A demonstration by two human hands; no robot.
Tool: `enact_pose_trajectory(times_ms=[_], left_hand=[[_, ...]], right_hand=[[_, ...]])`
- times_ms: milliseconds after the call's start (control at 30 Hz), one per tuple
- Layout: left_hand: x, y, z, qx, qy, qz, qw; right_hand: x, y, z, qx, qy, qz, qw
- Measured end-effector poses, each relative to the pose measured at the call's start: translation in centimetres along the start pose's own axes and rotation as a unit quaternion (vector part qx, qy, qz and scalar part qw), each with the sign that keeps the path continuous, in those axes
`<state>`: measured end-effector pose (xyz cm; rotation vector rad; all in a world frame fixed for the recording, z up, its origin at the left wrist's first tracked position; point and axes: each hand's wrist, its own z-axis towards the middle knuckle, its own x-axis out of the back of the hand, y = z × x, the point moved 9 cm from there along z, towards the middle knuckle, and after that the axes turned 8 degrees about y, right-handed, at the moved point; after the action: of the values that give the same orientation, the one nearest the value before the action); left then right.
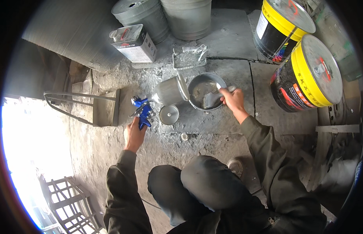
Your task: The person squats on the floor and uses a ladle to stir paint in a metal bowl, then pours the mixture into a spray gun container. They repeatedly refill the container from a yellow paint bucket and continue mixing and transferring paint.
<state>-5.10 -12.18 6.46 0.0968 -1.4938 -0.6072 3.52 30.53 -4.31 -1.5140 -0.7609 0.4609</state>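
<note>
My left hand [134,135] grips a blue paint spray gun [144,114]. Its grey metal cup [170,90] lies tipped on its side, with the mouth at the near rim of a dark round pan [222,80]. Inside that pan, greyish liquid [202,90] coats the bottom. My right hand [234,99] is closed around the handle of a flat paintbrush [212,99], whose bristle end reaches down into the pan. A round metal lid with a centre knob [169,114] rests on the floor below the cup. Whether liquid is running from the cup cannot be seen.
Behind the pan stand a rectangular metal can [137,48], a paint-crusted tray [188,60] and grey drums [187,19]. Two yellow-topped pails [304,76] stand at right. A metal frame [106,108] lies at left. A small cap [184,136] sits near my knees.
</note>
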Motion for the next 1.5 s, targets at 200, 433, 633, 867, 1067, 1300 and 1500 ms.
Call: enact_pose_trajectory(times_ms=[200, 433, 633, 867, 1067, 1300, 1500], left_hand=[[-1.3, -0.4, -1.0, 0.016, -0.03, 0.014, 0.999], [-2.4, 0.5, -1.9, 0.003, -0.061, 0.014, 0.998], [-2.1, -0.3, -0.3, -0.014, -0.105, -0.016, 0.994], [0.9, -2.6, 0.9, 0.02, -0.116, -0.007, 0.993], [-0.7, -2.5, 1.0, 0.02, -0.121, -0.009, 0.992], [-0.8, -2.4, 0.0, 0.023, -0.119, -0.011, 0.993], [-1.0, -2.7, 0.0, 0.017, -0.115, -0.025, 0.993]], right_hand=[[-3.4, -5.0, -1.8, -0.215, 0.042, 0.286, 0.933], [-3.3, -4.4, -3.5, -0.128, 0.088, 0.229, 0.961], [-5.4, -6.3, -3.2, -0.186, -0.155, 0.354, 0.903], [-4.7, -8.4, -1.4, -0.032, -0.391, 0.121, 0.912], [-2.0, -7.1, 0.8, 0.237, -0.2, -0.215, 0.926], [-1.3, -5.6, -1.7, 0.266, -0.168, -0.222, 0.923], [0.1, -9.3, -2.7, 0.174, -0.232, 0.007, 0.957]])
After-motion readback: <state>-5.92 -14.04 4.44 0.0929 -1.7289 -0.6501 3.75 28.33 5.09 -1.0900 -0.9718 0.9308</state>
